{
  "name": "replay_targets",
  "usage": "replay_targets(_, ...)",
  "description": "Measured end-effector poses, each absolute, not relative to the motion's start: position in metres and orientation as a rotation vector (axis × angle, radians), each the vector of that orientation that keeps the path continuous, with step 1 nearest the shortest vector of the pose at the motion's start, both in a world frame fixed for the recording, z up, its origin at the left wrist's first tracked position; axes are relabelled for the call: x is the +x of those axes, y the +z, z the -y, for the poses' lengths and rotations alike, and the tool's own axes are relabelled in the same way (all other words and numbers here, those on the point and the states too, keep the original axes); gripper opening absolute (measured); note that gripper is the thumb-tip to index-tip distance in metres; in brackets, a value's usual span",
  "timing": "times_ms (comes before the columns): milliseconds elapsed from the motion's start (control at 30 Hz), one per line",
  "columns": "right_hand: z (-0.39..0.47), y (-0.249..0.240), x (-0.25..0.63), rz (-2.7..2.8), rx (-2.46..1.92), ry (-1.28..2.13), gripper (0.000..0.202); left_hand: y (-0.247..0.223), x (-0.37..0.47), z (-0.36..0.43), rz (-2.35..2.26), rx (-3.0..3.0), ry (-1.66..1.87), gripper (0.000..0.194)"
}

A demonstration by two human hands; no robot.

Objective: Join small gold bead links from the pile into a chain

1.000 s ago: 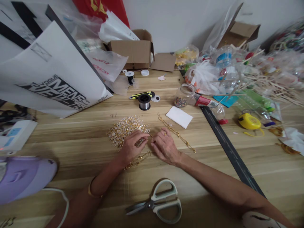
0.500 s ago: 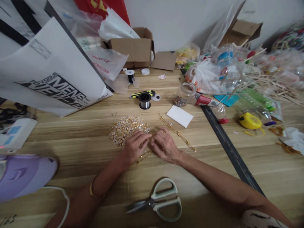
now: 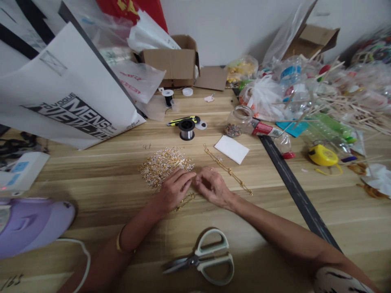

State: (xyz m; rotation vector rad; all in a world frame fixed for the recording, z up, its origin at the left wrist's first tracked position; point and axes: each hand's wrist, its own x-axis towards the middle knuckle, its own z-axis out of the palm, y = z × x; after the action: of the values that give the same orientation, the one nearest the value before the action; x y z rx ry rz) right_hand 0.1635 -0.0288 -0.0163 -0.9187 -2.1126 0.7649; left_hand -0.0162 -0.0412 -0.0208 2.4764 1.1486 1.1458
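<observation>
My left hand (image 3: 176, 188) is closed in a pinch at the right edge of a pile of small gold and clear beaded pieces (image 3: 161, 165). Facing it, my right hand (image 3: 214, 185) is closed too, its fingertips close to the left ones. Whatever lies between the fingers is too small to make out. A gold chain (image 3: 183, 202) comes out below my left hand and rests on the table. To the right of my right hand lies another gold chain (image 3: 227, 169), stretched out at a slant.
Scissors (image 3: 201, 258) lie in front of me. Beyond the pile are a wire spool (image 3: 186, 129), a yellow cutter (image 3: 175, 121), a jar of beads (image 3: 238, 122) and a white card (image 3: 232, 149). A purple iron (image 3: 33, 226) stands left, a tape measure (image 3: 323, 155) right.
My right hand has shifted slightly to the right, and its fingers have drawn a little away from the left fingertips. My left hand stays nearly in place.
</observation>
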Motion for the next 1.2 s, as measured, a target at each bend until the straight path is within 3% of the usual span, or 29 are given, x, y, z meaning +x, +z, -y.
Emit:
replay_targets(167, 0.0328, -0.0142, 0.1615, 1.978, -1.024, 1.072, 0.005, -0.0203, -0.0165, 0.0400, -1.144, 2.477, 1.127, 0.023)
replay_targets(433, 0.0311, -0.0172, 0.1610, 1.933, -1.068, 1.202, 0.004, -0.0184, -0.0153, 0.0398, -1.138, 2.484, 1.116, 0.023)
replay_targets(1200, 0.0296, -0.0185, 0.1616, 1.950, -1.109, 1.206, 0.010, -0.0198, -0.0154, 0.0414, -1.132, 2.470, 1.064, 0.023)
